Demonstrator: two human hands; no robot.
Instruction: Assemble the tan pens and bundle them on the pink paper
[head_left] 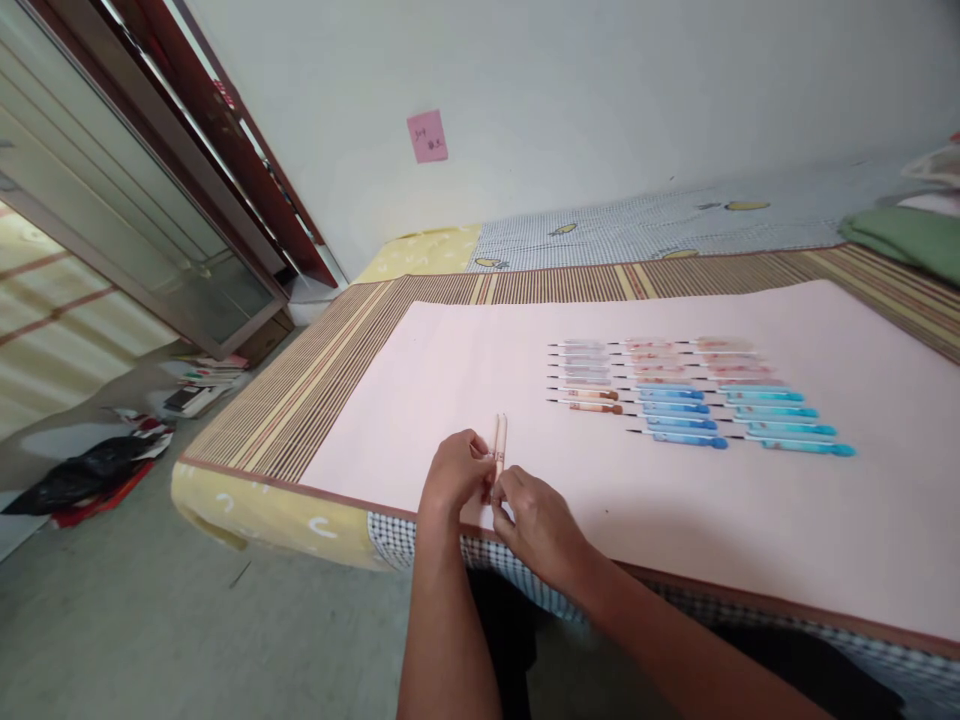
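Note:
Two slim cream-coloured pens (pixel 500 440) stand side by side near the front edge of the pink sheet (pixel 570 520), pointing away from me. My left hand (pixel 456 468) is closed at their left, its thumb and fingertips against the pens. From the right, my right hand (pixel 536 515) pinches around their lower end, which the fingers partly cover. On the right part of the sheet lie rows of pen-like pieces with thin dark tips: brown ones (pixel 596 408), blue ones (pixel 679 409), turquoise ones (pixel 787 413) and pale pinkish ones (pixel 656 358).
The sheet lies on a striped mat (pixel 300 370) over a bed with a patterned cover (pixel 285 515). A green folded cloth (pixel 904 240) sits at the far right. A pink note (pixel 427 136) is on the wall. Books (pixel 199 390) and a black bag (pixel 82 475) are at the left.

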